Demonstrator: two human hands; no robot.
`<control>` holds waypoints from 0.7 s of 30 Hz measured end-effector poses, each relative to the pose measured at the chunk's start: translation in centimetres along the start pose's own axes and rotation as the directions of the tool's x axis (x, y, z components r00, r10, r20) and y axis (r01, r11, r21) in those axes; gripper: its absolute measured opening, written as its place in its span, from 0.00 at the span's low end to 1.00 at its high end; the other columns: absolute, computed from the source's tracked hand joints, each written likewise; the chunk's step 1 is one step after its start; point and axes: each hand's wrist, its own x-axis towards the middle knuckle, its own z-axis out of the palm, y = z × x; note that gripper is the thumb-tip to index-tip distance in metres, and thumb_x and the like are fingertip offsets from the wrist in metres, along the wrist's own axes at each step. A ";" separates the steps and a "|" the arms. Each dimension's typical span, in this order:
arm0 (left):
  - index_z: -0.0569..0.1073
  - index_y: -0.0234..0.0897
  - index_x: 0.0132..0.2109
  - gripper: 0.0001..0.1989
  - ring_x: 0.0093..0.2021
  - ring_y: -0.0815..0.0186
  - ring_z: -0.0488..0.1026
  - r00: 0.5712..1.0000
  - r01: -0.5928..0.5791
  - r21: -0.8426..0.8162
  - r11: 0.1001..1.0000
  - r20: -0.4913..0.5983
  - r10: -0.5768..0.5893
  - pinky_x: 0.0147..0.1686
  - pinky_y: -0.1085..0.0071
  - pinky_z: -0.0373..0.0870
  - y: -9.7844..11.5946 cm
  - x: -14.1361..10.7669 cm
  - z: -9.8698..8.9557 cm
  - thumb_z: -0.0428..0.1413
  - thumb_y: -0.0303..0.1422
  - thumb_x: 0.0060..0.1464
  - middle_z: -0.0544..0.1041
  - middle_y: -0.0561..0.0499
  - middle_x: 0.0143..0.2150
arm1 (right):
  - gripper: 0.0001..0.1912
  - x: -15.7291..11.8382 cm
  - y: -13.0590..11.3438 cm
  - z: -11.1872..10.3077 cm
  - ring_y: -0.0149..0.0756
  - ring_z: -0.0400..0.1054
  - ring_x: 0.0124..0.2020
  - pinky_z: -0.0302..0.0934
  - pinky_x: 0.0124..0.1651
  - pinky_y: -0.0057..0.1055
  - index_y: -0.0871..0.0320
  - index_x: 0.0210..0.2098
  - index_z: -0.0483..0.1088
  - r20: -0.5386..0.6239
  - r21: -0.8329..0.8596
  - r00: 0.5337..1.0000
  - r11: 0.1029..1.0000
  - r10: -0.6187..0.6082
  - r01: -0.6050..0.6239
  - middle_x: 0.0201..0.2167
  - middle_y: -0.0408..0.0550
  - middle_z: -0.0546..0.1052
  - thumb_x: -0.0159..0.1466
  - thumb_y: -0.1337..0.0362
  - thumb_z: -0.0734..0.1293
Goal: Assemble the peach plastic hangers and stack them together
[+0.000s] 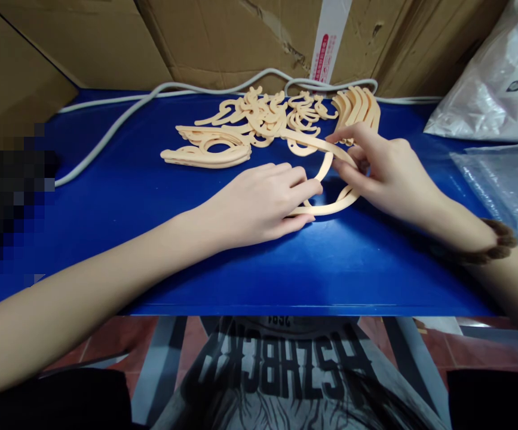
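My left hand (270, 203) is closed on a curved beige plastic hanger arm (330, 208), pinching it between thumb and fingers low over the table. My right hand (382, 167) grips another hanger arm (310, 141) near its right end, with thumb and forefinger curled round it. The pieces between the hands form a loop, and my fingers hide where they meet. Just behind, a tangled pile of beige hooks (263, 113) lies on the blue table (187, 269). Stacked hanger arms (209, 157) rest left of the hands, and more curved arms (359, 107) stand in a row behind my right hand.
A white cable (128, 122) winds along the back of the table before cardboard boxes (241, 42). To the right are a white plastic bag (492, 83) and a clear plastic sheet (505, 185). A dark, pixelated area covers the left edge.
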 end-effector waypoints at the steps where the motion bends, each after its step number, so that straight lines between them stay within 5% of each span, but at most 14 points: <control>1: 0.75 0.32 0.61 0.15 0.52 0.52 0.80 1.000 0.007 -0.003 1.000 -0.003 -0.007 0.50 0.61 0.76 0.0 0.0 0.0 0.53 0.34 0.76 0.83 0.41 0.54 | 0.22 0.0 0.0 0.0 0.42 0.70 0.27 0.59 0.35 0.38 0.57 0.62 0.72 0.009 0.001 1.000 1.000 -0.011 0.011 0.25 0.43 0.77 0.72 0.57 0.63; 8: 0.71 0.32 0.67 0.18 0.65 0.52 0.77 1.000 -0.001 -0.102 0.995 -0.023 -0.002 0.61 0.60 0.76 0.1 -0.1 0.5 0.54 0.29 0.75 0.78 0.39 0.65 | 0.25 0.2 0.0 0.5 0.40 0.67 0.25 0.57 0.35 0.38 0.61 0.63 0.73 0.077 -0.021 0.997 0.999 -0.028 0.030 0.27 0.46 0.78 0.71 0.58 0.62; 16: 0.75 0.33 0.63 0.18 0.59 0.52 0.81 0.995 -0.016 -0.111 0.994 -0.096 0.005 0.56 0.60 0.79 -0.3 -0.1 0.8 0.55 0.41 0.77 0.82 0.40 0.58 | 0.28 0.1 -0.5 0.5 0.41 0.66 0.24 0.56 0.34 0.38 0.64 0.63 0.74 0.075 -0.033 0.996 0.999 -0.037 0.039 0.26 0.47 0.77 0.72 0.54 0.60; 21: 0.74 0.37 0.67 0.17 0.58 0.56 0.82 0.992 0.038 -0.103 0.994 -0.120 -0.051 0.55 0.62 0.80 -0.3 -0.1 1.1 0.51 0.31 0.78 0.82 0.44 0.61 | 0.26 0.0 -0.7 0.4 0.41 0.67 0.25 0.56 0.35 0.38 0.60 0.64 0.73 0.113 -0.068 0.993 0.997 -0.016 0.024 0.27 0.47 0.78 0.74 0.54 0.60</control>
